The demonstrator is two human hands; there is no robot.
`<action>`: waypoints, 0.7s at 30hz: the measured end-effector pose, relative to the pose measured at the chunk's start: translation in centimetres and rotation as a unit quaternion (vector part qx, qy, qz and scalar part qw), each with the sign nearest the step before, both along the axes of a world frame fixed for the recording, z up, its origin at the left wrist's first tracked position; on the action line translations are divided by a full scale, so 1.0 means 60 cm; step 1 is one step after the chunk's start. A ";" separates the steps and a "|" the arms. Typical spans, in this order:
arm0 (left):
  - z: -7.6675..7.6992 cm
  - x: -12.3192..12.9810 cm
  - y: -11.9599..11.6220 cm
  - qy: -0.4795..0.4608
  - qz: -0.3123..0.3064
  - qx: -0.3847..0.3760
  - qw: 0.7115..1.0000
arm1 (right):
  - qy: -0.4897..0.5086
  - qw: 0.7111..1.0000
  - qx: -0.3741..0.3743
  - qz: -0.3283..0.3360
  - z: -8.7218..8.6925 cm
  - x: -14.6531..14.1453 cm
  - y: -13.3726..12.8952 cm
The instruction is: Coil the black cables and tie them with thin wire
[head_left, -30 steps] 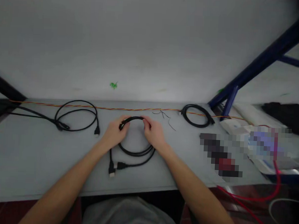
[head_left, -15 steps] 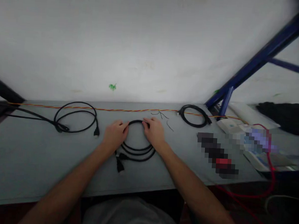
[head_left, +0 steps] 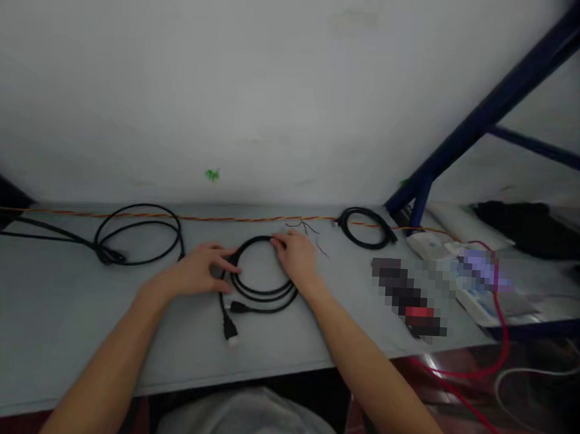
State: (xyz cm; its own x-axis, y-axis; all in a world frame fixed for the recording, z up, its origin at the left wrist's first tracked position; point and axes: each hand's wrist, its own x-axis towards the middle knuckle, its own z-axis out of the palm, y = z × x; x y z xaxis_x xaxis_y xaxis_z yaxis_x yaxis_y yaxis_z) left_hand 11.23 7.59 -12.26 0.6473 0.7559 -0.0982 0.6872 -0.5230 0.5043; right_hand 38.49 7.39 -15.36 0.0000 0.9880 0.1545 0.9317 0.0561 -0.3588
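A black cable (head_left: 265,298) lies coiled in several loops on the grey table, its two plugs at the near left of the coil. My left hand (head_left: 203,269) is at the coil's left side, fingers spread apart, the fingertips beside or over the cable. My right hand (head_left: 295,256) pinches the coil at its upper right with thumb and fingers. One black plug (head_left: 229,330) with a pale tip points toward the table's front edge; the other plug (head_left: 239,307) lies sideways just above it.
Another black cable (head_left: 178,234) lies looped at the left, a smaller coil (head_left: 343,231) at the back right. Thin dark ties (head_left: 305,226) lie near a red-yellow twisted wire (head_left: 222,219). A pixelated dark object (head_left: 403,291), white devices and a red cable (head_left: 499,357) are at the right.
My left hand has let go of the coil, moved slightly left and spread its fingers. My right hand still grips the coil. The whole view has shifted a little.
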 end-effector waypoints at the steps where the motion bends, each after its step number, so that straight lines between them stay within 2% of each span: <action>1: 0.001 0.001 0.000 0.002 0.006 -0.003 1.000 | 0.013 1.000 -0.001 0.009 0.004 0.006 -0.004; 3: 0.001 0.006 -0.002 0.010 0.016 0.002 1.000 | 0.051 0.997 0.005 0.051 0.013 0.021 -0.023; 7: -0.003 0.013 -0.005 0.015 0.021 0.019 0.999 | 0.111 0.969 0.064 0.213 0.022 0.047 -0.100; 10: -0.006 0.014 -0.007 0.004 0.027 0.036 0.999 | 0.109 0.950 0.037 0.289 0.015 0.048 -0.161; 14: -0.011 0.016 -0.009 0.000 0.029 0.051 0.998 | 0.092 0.954 0.049 0.283 -0.001 0.031 -0.198; 21: -0.016 0.037 -0.011 0.017 0.035 0.107 0.994 | 0.089 0.956 0.083 0.265 -0.010 0.003 -0.196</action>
State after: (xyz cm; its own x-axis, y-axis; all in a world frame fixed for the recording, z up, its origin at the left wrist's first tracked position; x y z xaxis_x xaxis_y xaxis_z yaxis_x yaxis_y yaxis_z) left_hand 13.43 6.95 -13.22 0.5911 0.8052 0.0484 0.7405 -0.5654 0.3632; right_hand 38.68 -4.34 -15.95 -0.4540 0.8182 0.3528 0.6815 0.5739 -0.4540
